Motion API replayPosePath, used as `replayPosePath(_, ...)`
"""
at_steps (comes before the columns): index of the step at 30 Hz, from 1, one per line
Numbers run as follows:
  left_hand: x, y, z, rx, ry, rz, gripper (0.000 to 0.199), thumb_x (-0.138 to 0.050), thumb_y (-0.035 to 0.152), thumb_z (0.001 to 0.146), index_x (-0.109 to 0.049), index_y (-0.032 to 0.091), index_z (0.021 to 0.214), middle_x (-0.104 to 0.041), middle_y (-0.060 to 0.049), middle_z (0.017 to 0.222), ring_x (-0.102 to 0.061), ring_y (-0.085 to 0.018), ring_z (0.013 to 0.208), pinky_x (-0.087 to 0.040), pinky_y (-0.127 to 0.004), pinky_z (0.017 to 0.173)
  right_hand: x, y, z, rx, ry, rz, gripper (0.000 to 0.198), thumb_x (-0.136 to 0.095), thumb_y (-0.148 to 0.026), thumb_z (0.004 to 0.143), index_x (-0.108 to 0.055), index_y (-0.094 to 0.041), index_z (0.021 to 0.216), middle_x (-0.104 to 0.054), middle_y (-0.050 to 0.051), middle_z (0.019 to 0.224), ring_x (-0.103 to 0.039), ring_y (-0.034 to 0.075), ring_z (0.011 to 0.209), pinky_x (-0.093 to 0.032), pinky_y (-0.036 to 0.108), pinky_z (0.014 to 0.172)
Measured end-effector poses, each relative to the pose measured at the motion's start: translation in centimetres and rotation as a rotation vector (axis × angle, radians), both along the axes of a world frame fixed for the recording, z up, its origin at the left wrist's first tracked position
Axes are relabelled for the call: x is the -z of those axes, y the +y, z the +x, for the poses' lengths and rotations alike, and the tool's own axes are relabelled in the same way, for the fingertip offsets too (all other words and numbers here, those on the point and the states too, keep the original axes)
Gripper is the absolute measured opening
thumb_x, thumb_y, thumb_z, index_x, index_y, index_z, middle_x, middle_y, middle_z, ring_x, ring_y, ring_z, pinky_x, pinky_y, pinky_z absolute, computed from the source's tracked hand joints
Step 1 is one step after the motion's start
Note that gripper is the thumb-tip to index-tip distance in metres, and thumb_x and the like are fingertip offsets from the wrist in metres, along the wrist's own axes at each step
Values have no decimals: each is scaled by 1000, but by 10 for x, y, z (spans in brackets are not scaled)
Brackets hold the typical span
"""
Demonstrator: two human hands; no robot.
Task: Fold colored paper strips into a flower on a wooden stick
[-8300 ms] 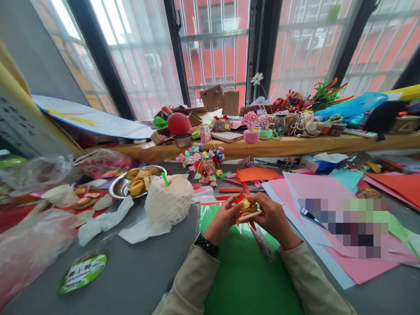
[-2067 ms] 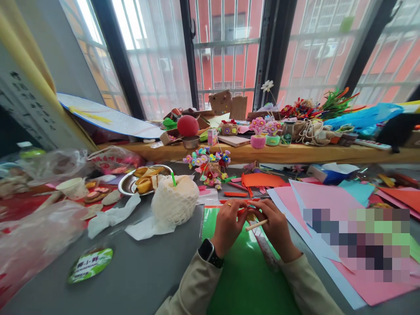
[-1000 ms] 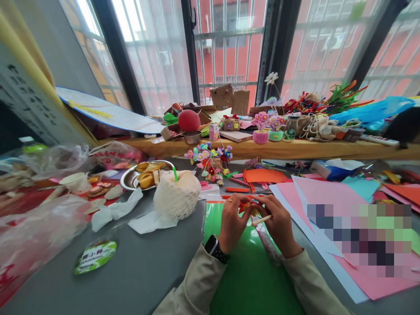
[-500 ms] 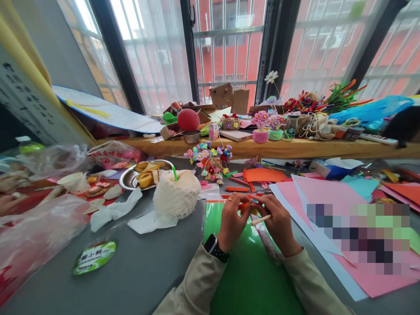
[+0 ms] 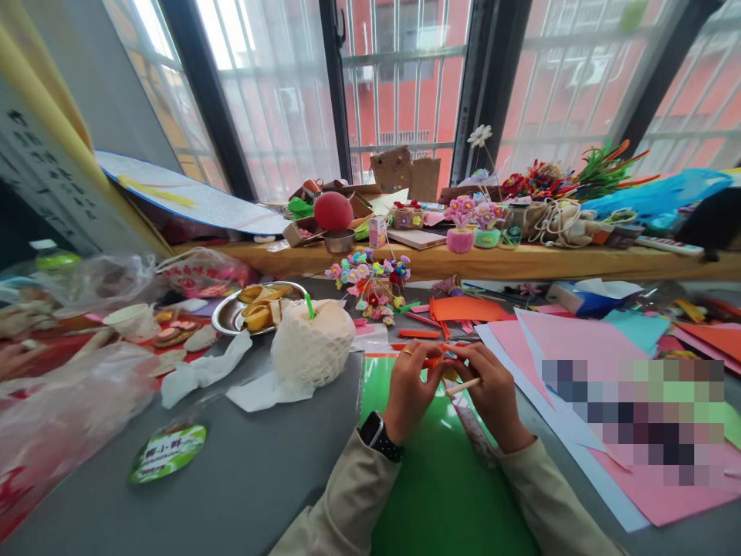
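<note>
My left hand (image 5: pixel 410 390) and my right hand (image 5: pixel 489 390) meet fingertip to fingertip over a shiny green mat (image 5: pixel 451 502). Pinched between them is a small orange piece (image 5: pixel 433 361), perhaps paper; the fingers hide most of it. A thin pale wooden stick (image 5: pixel 463 388) juts out leftward from under my right hand's fingers, tucked against that palm. Below the hands a patterned, ruler-like strip (image 5: pixel 472 425) lies slanted on the mat. Orange paper strips (image 5: pixel 420 334) are just beyond my fingertips.
Left of the mat stands a peeled coconut (image 5: pixel 312 344) in foam netting with a green straw. Behind it is a metal bowl (image 5: pixel 223 313) of peels. Pink paper sheets (image 5: pixel 579 363) spread at right. Fuzzy craft flowers (image 5: pixel 370 278) stand before the wooden sill (image 5: pixel 278 262).
Both hands stay together in nearly the same place. The fingers have shifted slightly around the orange piece, and the wooden stick has tilted and moved a little to the right.
</note>
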State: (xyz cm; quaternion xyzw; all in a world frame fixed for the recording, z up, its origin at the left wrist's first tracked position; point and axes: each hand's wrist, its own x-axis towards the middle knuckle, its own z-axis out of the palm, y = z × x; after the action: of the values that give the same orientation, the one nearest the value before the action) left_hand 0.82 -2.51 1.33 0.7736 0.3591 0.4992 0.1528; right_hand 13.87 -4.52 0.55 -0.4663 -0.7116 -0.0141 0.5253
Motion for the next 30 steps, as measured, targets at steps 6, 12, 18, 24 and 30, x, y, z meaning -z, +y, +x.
replayPosePath(6,2,0,-1,-5,61,47,9,-48,14,74,-47,18,81,-54,-4,81,-50,-15,78,-43,-28,68,-2,-1,-3,-3,11,8,17,-49,-20,78,-57,-20,93,-55,3,77,-55,13,69,-45,23,59)
replayPosePath(12,6,1,-2,-16,56,43,7,-48,14,73,-47,18,79,-54,-3,80,-50,-16,78,-43,-29,68,-2,0,-5,-4,1,44,17,-49,-20,78,-58,-18,93,-54,3,74,-54,13,66,-45,22,56)
replayPosePath(18,5,2,-1,-4,2,-26,7,-49,14,73,-46,17,78,-52,-3,79,-50,-15,77,-44,-28,67,-2,1,-4,-17,9,37,18,-48,-21,79,-57,-18,94,-54,3,75,-55,13,68,-45,22,57)
replayPosePath(24,1,3,-2,95,-69,-135,4,-48,18,75,-47,17,78,-49,-3,80,-49,-12,73,-46,-24,64,0,1,-3,-18,4,26,17,-49,-21,78,-58,-19,93,-54,3,74,-54,13,67,-45,23,58)
replayPosePath(30,-4,2,-2,109,-136,-135,4,-52,17,72,-48,17,74,-48,-2,78,-48,-11,74,-45,-21,61,-4,-2,-5,-18,24,35,18,-50,-22,78,-58,-18,93,-55,4,78,-55,13,71,-45,23,60)
